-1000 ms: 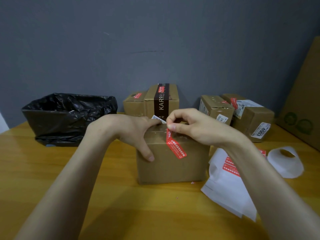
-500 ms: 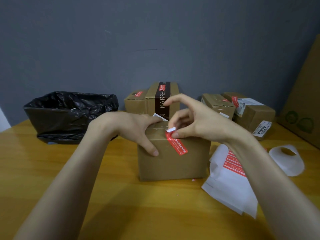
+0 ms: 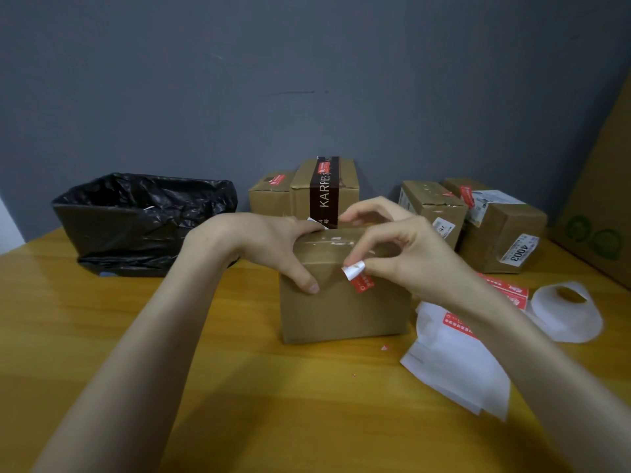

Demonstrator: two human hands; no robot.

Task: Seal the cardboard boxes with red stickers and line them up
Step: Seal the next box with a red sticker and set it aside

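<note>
a yellow-brown wooden table (image 3: 222, 404) runs up to a grey wall. far left on it sits a black plastic bin bag (image 3: 143, 220). at the wall stand four stickered brown cardboard boxes: a small one (image 3: 269, 199) touching a taller one with dark tape (image 3: 348, 189), and two more (image 3: 430, 206) (image 3: 502, 233) off to the right. the plain brown cardboard box (image 3: 341, 315) being sealed stands mid-table, in front of them. white backing sheets (image 3: 454, 367) lie just right of it. the left hand (image 3: 273, 244) grips its top left edge, thumb on the front face. the right hand (image 3: 409, 257) pinches the curled-up white end of a red sticker (image 3: 362, 283), whose lower end sits on the front face.
</note>
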